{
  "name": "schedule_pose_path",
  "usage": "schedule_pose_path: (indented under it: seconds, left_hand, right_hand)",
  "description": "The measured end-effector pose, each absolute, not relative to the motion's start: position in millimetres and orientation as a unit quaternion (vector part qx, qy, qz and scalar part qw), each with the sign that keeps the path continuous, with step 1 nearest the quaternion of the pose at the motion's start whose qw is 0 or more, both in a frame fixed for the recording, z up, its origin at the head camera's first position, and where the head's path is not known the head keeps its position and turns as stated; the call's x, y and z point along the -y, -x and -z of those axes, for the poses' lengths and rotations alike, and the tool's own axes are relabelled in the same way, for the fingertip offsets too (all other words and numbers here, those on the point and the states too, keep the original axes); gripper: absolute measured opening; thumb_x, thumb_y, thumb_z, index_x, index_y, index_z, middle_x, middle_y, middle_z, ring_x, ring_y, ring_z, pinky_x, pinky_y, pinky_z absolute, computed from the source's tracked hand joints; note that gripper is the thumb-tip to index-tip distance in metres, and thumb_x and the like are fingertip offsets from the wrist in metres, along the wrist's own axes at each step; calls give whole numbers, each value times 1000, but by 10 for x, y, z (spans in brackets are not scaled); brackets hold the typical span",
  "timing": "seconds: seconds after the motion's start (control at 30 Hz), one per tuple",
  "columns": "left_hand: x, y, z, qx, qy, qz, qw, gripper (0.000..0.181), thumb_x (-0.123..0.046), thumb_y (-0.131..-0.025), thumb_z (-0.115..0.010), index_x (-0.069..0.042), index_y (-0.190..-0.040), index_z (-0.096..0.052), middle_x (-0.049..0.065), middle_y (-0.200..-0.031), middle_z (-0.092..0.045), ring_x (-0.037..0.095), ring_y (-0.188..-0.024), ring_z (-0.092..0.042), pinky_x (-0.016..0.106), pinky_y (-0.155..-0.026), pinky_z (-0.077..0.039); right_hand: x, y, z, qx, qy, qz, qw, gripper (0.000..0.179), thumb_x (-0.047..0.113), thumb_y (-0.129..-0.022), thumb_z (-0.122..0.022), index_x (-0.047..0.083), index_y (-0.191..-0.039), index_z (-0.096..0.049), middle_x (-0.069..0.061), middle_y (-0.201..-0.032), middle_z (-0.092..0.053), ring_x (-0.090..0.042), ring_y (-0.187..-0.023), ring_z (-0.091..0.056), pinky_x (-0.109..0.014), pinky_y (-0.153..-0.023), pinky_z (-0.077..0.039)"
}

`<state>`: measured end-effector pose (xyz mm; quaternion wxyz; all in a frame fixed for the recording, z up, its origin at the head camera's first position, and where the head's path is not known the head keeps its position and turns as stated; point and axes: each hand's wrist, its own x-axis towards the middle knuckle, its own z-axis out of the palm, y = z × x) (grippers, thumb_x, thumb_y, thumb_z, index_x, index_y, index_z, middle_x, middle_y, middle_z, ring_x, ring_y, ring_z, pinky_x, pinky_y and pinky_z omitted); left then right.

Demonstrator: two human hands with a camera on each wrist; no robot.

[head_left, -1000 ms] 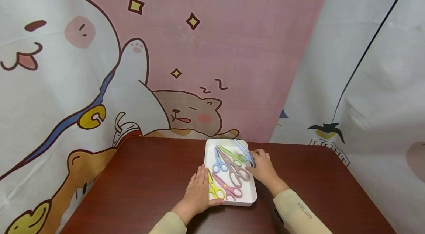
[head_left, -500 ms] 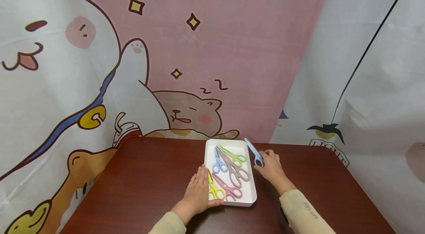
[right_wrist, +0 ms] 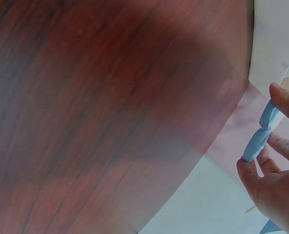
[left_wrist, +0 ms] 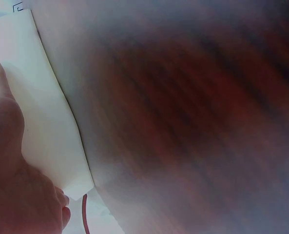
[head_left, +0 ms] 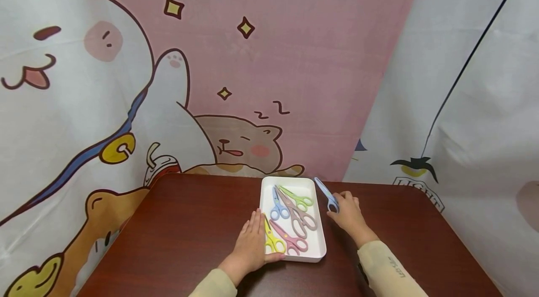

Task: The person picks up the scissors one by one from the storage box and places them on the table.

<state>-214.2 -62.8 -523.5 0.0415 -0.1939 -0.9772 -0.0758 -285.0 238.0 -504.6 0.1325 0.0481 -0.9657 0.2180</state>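
A white tray [head_left: 316,243] holds several scissors: small blue [head_left: 275,203], green [head_left: 300,200], taupe [head_left: 294,215], yellow [head_left: 271,240] and pink [head_left: 288,236]. My left hand [head_left: 249,243] lies along the tray's left side, fingers straight and thumb at the near edge. The left wrist view shows that hand [left_wrist: 8,141] against the tray's outer wall [left_wrist: 49,112]. Just right of the tray, my right hand [head_left: 348,215] holds blue scissors [head_left: 324,191] by the handles, blades pointing away. In the right wrist view, thumb and fingers pinch the blue handle loops [right_wrist: 256,145].
The tray stands on a dark red-brown wooden table [head_left: 202,222], near its far edge. Behind the table hangs a cloth backdrop [head_left: 311,77] with cartoon animals. The table surface extends on both sides of the tray.
My right hand has carried the blue scissors rightward, from over the tray to beyond its right rim. The left hand and the tray have stayed in place.
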Motion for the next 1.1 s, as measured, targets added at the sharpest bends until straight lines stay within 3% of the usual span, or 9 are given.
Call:
schedule_pose_path:
  seconds: [0.77, 1.1]
  left_hand:
    - [627, 2141, 5248, 977, 191, 82, 40, 122, -85, -68, -46, 7, -146, -25, 25, -154, -18, 35, -143, -20, 44, -112, -27]
    - [645, 2200, 5392, 977, 193, 76, 58, 127, -91, -65, -34, 5, -147, -23, 24, -155, -16, 33, -144, -17, 43, -113, -27]
  right_hand:
    - [-2555, 2846, 5128, 976, -28, -186, 111, 57, 15, -75, -77, -7, -122, -55, -29, -117, -47, -46, -101, -42, -56, -80, -42]
    - [-2610, 2864, 5187, 978, -23, -182, 98, 57, 15, -75, -77, -9, -122, -55, -30, -116, -47, -46, -100, -42, -56, -82, -41]
